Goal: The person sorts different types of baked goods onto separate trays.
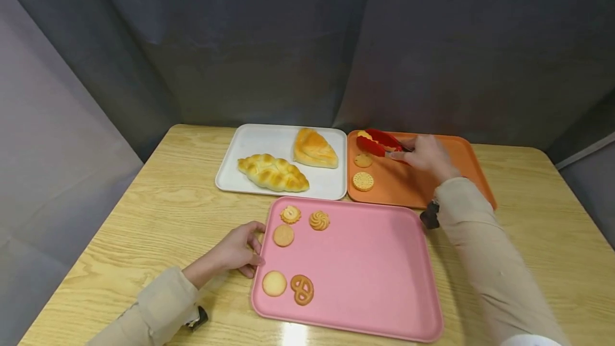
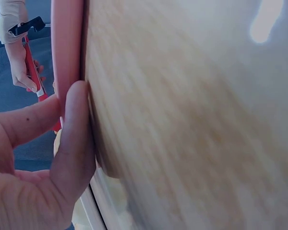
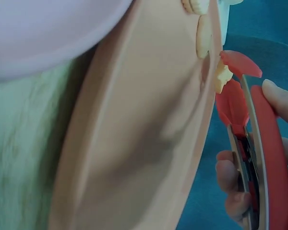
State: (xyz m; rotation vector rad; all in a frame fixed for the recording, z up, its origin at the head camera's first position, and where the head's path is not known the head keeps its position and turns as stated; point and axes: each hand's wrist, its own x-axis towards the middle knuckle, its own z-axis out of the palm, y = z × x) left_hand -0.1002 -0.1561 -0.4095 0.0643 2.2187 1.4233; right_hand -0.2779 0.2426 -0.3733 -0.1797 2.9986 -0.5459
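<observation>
In the head view my right hand grips red-tipped tongs over the orange tray's far left part. A yellow cookie lies at the tongs' parted tips in the right wrist view; I cannot tell whether they clamp it. Nearer on that orange tray are a small round cookie and a dotted round cookie. My left hand holds the left rim of the pink tray, thumb and finger at its edge. That tray bears a pretzel, a swirl cookie and several other cookies along its left side.
A white tray stands left of the orange one, bearing a braided loaf and a wedge-shaped bread. All three trays sit close together on the wooden table. Dark cloth hangs behind the table.
</observation>
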